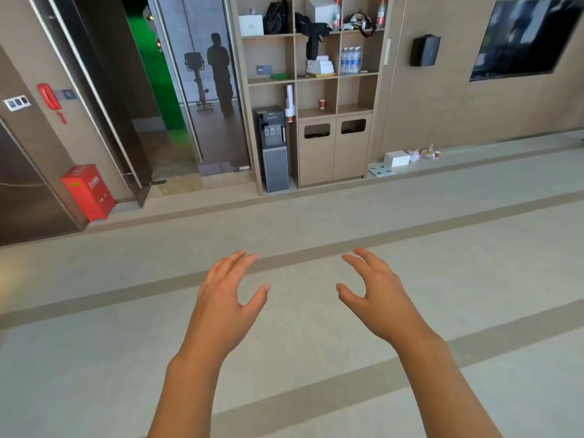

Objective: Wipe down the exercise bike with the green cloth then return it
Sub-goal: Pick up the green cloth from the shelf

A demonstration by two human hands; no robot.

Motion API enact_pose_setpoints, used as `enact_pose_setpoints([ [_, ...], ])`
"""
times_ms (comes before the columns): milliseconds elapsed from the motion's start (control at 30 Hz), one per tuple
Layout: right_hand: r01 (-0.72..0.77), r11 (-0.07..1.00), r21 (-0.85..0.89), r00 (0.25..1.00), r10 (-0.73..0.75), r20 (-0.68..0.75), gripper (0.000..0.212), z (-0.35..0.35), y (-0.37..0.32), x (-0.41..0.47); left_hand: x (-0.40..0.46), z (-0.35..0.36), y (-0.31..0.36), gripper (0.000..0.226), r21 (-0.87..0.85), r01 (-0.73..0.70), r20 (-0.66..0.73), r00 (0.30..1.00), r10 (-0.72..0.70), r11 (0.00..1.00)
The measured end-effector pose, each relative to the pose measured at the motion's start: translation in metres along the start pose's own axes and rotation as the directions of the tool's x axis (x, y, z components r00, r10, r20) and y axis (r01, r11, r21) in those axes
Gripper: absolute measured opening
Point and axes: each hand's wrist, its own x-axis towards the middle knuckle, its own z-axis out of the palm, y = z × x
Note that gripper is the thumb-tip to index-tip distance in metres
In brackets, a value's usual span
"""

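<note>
A flat green cloth [279, 76] lies on a middle shelf of the wooden shelving unit [292, 90], far ahead of me. An exercise bike [198, 82] shows only as a reflection in the glass door at the back left, beside a reflected standing person [221, 74]. My left hand [230, 292] and my right hand [373, 289] are held out in front of me above the floor. Both are empty, fingers spread and slightly bent, palms facing each other. Neither hand is near the cloth.
A water dispenser [273, 148] stands left of the shelving unit's cabinet doors [335, 150]. A red fire box [88, 191] sits on the floor at left. A white box [396, 158] and small items lie on a ledge at right. Open carpeted floor stretches between me and the shelves.
</note>
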Motion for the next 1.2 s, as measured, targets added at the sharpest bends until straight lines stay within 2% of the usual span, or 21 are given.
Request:
enact_pose_setpoints([
  [267, 0.008, 1.000, -0.002, 1.000, -0.008, -0.006, 0.061, 0.032, -0.044, 0.092, 0.092, -0.016, -0.059, 0.056, -0.072, -0.031, -0.011, 0.999, 0.030, 0.997],
  [600, -0.018, 1.000, -0.014, 1.000, 0.019, 0.013, 0.060, 0.048, -0.041, 0.184, 0.173, 0.006, -0.094, 0.055, -0.098, -0.006, 0.005, 1.000, 0.007, 0.995],
  [933, 0.057, 0.996, 0.063, 0.997, -0.060, 0.044, 0.059, 0.049, 0.011, 0.325, 0.291, 0.059, -0.089, 0.054, -0.019, 0.006, -0.044, 0.999, -0.007, 1.000],
  [1200, 0.076, 0.988, 0.136, 0.995, -0.084, 0.058, 0.058, 0.022, 0.081, 0.448, 0.408, 0.115, -0.044, 0.055, 0.067, 0.025, -0.040, 0.999, -0.022, 0.997],
])
